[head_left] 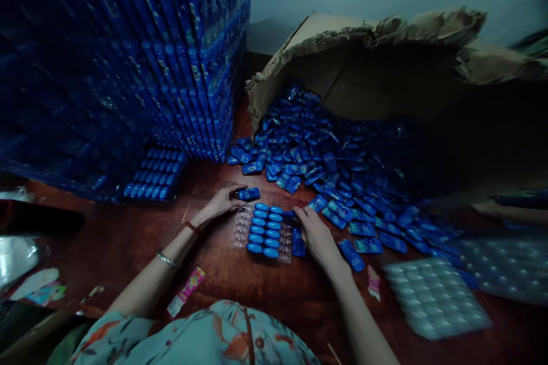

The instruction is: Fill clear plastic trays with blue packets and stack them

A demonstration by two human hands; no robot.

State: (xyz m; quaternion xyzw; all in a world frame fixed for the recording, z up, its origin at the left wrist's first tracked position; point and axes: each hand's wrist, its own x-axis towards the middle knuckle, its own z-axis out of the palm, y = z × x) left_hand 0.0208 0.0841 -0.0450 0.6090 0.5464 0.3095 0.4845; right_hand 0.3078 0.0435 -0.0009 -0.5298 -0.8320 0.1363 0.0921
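A clear plastic tray (240, 238) lies on the reddish table in front of me, its two middle columns filled with blue oval pieces (258, 230). My left hand (225, 203) is closed on a small blue packet (249, 194) just beyond the tray's far left corner. At the tray's right side, my right hand (311, 229) has its fingers bent over another blue packet (290, 215), partly hidden by them. One more blue packet (298, 242) lies beneath that hand, beside the tray.
Tall stacks of blue packs (184, 68) rise at the left, a filled tray (156, 174) at their foot. Blue packets (308, 142) spill from a torn cardboard box (342, 80). Empty trays (436, 296) and another person's hand (492, 211) are at the right. Pink wrappers (187, 292) lie nearby.
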